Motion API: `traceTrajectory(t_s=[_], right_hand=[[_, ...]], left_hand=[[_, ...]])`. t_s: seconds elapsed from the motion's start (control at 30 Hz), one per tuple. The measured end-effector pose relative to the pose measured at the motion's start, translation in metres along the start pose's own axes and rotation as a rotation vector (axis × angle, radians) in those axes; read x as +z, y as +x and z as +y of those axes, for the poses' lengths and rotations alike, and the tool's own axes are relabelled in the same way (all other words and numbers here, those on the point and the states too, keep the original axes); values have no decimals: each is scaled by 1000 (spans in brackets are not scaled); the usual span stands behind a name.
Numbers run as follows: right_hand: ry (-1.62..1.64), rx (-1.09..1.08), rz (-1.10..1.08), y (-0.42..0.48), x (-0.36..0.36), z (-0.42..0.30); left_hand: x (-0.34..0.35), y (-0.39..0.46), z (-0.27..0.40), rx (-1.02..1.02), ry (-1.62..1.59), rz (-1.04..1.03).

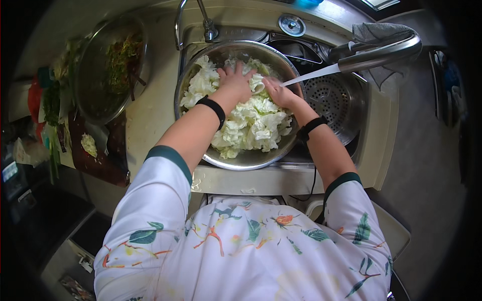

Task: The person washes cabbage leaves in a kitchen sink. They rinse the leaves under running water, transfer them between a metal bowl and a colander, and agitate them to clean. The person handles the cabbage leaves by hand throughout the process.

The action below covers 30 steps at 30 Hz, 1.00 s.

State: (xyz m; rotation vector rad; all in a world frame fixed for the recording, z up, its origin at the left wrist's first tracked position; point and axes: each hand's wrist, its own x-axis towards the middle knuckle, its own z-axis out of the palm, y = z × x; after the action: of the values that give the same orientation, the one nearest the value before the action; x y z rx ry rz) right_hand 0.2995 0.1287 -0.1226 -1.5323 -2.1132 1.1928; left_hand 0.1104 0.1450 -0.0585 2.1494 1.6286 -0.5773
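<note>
A wide stainless steel basin [260, 163] rests over the sink, heaped with torn pale leaves, apparently cabbage [248, 128]. My left hand [236, 83] presses on the leaves near the basin's far side, fingers spread. Beside a curled leaf [257, 84], my right hand [279, 94] is in the basin's right half; whether it grips that leaf is unclear. From a thick metal spout [376, 56], a white stream of water [310, 74] runs down beside my right hand, where the fingers blur.
A perforated steel basket [331, 101] sits in the sink at right. Grey mesh [380, 32] hangs around the spout. A thin faucet [209, 28] stands behind the basin. At left are a large clear bowl [88, 88] of chopped food and a dark cutting board [113, 165].
</note>
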Motion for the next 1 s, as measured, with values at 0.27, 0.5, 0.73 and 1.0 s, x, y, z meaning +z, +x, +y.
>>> traceTrajectory(t_s=[0.27, 0.5, 0.73, 1.0], right_hand=[[35, 141, 13, 11, -1, 10], [-310, 141, -252, -61, -5, -82], [-488, 197, -234, -8, 35, -15], [-316, 285, 314, -33, 15, -32]], left_hand=[[-22, 34, -25, -28, -426, 96], [-6, -54, -26, 31, -460, 83], [18, 19, -25, -38, -210, -69], [3, 18, -54, -291, -722, 21]])
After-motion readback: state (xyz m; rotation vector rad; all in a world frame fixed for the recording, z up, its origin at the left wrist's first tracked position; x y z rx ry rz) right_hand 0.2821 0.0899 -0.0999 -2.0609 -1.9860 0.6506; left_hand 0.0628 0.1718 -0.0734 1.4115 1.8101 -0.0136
